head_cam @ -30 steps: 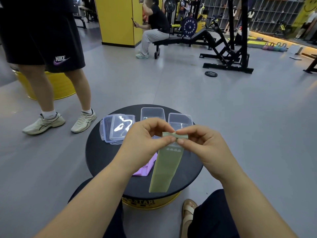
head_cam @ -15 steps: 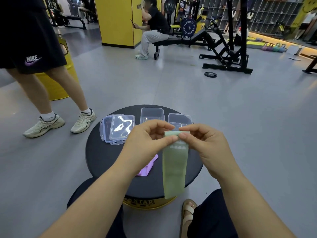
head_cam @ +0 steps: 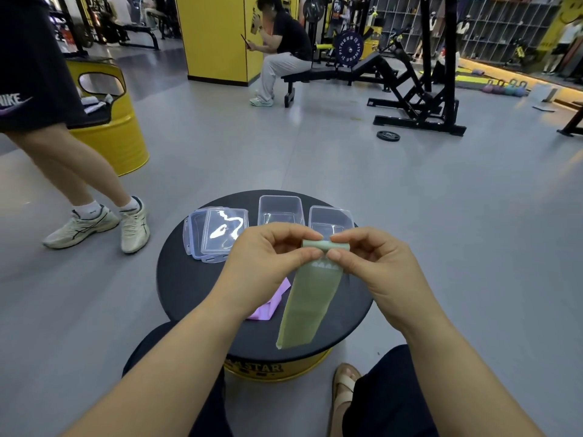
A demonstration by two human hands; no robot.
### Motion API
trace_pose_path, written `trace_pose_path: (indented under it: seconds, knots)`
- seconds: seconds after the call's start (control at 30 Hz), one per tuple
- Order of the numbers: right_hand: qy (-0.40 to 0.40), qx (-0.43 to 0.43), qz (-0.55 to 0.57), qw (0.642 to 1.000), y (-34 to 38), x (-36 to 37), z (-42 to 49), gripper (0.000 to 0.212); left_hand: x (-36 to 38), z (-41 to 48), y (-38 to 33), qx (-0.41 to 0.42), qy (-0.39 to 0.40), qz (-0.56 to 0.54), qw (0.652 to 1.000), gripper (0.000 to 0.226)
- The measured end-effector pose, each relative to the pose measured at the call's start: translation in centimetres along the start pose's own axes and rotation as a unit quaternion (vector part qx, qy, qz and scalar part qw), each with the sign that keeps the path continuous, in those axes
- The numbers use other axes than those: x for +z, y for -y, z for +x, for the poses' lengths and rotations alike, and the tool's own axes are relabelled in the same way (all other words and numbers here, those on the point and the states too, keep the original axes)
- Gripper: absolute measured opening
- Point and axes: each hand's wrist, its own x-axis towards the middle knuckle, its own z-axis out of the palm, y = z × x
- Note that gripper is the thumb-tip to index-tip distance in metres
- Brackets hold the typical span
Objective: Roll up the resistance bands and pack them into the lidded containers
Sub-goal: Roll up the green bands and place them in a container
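Observation:
A pale green resistance band (head_cam: 307, 304) hangs above the round black table (head_cam: 186, 279), its top end turned into a small roll. My left hand (head_cam: 268, 263) pinches the roll's left end and my right hand (head_cam: 375, 266) pinches its right end. A purple band (head_cam: 269, 305) lies on the table, partly hidden under my left wrist. Two clear open containers stand at the table's far side, one in the middle (head_cam: 280, 209) and one to the right (head_cam: 329, 217). Clear lids (head_cam: 217, 231) are stacked at the far left.
A person in black shorts and white shoes (head_cam: 94, 222) walks on the floor left of the table. A yellow drum (head_cam: 110, 121) stands behind them. Another person sits on a bench (head_cam: 315, 74) far back. My knees and a sandal (head_cam: 345, 389) are below the table.
The band's top end has been rolled further and its loose tail has swung slightly left. The person on the left has stepped further left.

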Motion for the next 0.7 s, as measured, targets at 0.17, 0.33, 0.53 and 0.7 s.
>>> trace_pose_path:
  seconds: [0.17, 0.33, 0.53, 0.7]
  knots:
    - [0.009, 0.030, -0.011, 0.999, 0.11, 0.14, 0.00, 0.027, -0.15, 0.14, 0.00, 0.011, -0.001, 0.010, 1.000, 0.024]
    - [-0.007, 0.012, -0.018, 1.000, -0.16, 0.03, -0.05, 0.014, 0.03, 0.17, 0.27, -0.004, -0.005, 0.002, 1.000, 0.026]
    - [-0.013, -0.006, -0.003, 1.000, -0.29, 0.14, -0.30, 0.020, 0.05, 0.09, 0.46, -0.049, 0.010, 0.000, 0.999, 0.016]
    - [-0.011, -0.008, -0.013, 1.000, -0.35, 0.17, -0.40, 0.030, 0.11, -0.01, 0.49, -0.048, 0.008, -0.010, 0.999, 0.015]
